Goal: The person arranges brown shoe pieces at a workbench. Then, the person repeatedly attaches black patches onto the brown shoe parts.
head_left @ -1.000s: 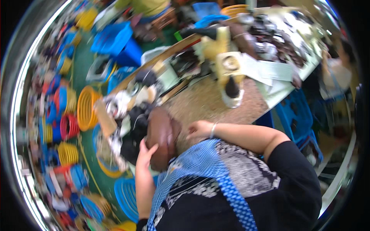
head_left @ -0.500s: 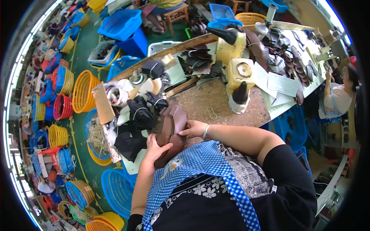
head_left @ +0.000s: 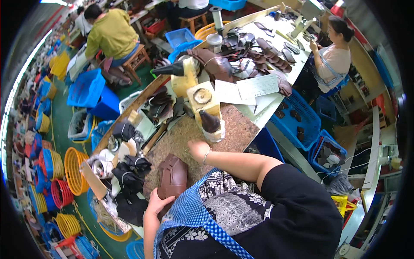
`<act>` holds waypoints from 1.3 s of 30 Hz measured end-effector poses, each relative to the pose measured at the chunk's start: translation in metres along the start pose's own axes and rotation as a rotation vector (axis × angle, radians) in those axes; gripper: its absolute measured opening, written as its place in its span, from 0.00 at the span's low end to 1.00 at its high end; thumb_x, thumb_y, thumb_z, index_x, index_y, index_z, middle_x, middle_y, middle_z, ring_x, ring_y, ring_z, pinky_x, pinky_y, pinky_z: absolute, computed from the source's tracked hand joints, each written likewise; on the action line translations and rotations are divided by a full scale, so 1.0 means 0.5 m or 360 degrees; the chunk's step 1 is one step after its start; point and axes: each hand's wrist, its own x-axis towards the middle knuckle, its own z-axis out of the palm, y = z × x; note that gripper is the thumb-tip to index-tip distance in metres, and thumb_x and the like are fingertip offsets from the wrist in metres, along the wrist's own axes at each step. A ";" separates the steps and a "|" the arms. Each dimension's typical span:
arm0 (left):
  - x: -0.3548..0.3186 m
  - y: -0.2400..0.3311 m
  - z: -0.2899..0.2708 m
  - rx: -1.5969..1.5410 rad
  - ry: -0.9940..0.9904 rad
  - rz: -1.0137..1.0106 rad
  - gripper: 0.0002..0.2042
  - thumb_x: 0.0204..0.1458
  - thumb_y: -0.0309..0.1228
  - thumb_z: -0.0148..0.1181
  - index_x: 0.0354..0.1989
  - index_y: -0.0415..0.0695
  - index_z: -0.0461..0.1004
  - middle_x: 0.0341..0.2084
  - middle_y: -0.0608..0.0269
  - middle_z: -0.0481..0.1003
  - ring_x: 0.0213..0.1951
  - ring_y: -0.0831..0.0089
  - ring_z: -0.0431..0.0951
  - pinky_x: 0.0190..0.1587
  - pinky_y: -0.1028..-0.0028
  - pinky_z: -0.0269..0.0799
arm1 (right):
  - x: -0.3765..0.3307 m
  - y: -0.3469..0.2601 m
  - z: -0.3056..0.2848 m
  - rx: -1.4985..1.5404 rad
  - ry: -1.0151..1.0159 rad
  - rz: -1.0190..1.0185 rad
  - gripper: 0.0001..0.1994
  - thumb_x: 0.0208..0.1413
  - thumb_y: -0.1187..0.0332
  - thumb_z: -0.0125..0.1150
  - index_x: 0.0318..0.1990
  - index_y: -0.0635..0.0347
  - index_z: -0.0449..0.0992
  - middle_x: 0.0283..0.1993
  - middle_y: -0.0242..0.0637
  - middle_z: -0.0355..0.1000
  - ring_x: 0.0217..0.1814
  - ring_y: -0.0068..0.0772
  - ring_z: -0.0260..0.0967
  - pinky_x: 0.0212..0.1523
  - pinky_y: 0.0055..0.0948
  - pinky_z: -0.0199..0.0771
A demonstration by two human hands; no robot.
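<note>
1. Left hand (head_left: 156, 206), lower centre-left of the frame: fingers wrapped round the lower end of a brown leather piece (head_left: 172, 178), grasping it against the edge of the workbench (head_left: 181, 138).
2. The brown leather piece sits just below centre, long axis roughly upright in the frame, stitched panels visible on its face.
3. Right hand (head_left: 197, 149), centre of frame: lies on the speckled bench surface, fingers loosely curled, grasping nothing that can be seen; a bracelet at the wrist.
4. The two hands are apart; the right one is above and to the right of the leather piece, not touching it.
5. Just above the right hand: a cream machine (head_left: 206, 108) with a dark cone-shaped part at its front.
6. Left of the leather piece: a heap of black shoe parts (head_left: 129, 177).
7. Upper centre: more dark leather cut-outs (head_left: 258, 47) spread on the bench, with paper sheets (head_left: 250, 88) beside them.
8. Upper right: another person (head_left: 332, 56) seated at the bench. Upper left: a person in a yellow top (head_left: 113, 34) on a stool.
9. Left edge: stacked coloured baskets (head_left: 64, 172) on a green floor.
</note>
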 end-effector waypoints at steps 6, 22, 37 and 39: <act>0.004 0.041 -0.018 -0.0618 -0.0428 -0.0236 0.29 0.38 0.33 0.69 0.50 0.38 0.66 0.43 0.61 0.73 0.44 0.71 0.72 0.49 0.71 0.66 | -0.056 -0.014 -0.032 0.0102 0.0037 -0.0103 0.12 0.46 0.65 0.57 0.36 0.60 0.67 0.34 0.43 0.70 0.40 0.46 0.68 0.38 0.43 0.68; -0.089 0.013 0.064 -0.1138 -0.0056 -0.0107 0.35 0.33 0.30 0.73 0.52 0.39 0.61 0.45 0.59 0.70 0.47 0.70 0.70 0.51 0.70 0.65 | -0.083 -0.001 -0.107 0.0974 -0.0244 0.0270 0.12 0.40 0.64 0.68 0.31 0.58 0.76 0.27 0.37 0.76 0.29 0.31 0.74 0.32 0.28 0.72; -0.189 -0.038 0.006 -0.2221 0.0225 0.0039 0.43 0.35 0.49 0.67 0.60 0.41 0.58 0.51 0.54 0.68 0.52 0.63 0.69 0.55 0.63 0.65 | -0.058 -0.032 -0.104 0.1686 -0.0981 0.0796 0.10 0.44 0.73 0.66 0.34 0.62 0.73 0.28 0.31 0.72 0.26 0.22 0.70 0.26 0.18 0.69; -0.211 -0.011 0.004 -0.2388 0.0397 0.0189 0.42 0.35 0.52 0.66 0.59 0.43 0.59 0.52 0.55 0.68 0.52 0.63 0.69 0.55 0.62 0.65 | -0.046 -0.043 -0.115 0.1834 -0.1132 0.0856 0.15 0.45 0.75 0.65 0.41 0.62 0.69 0.32 0.33 0.72 0.31 0.26 0.72 0.28 0.20 0.71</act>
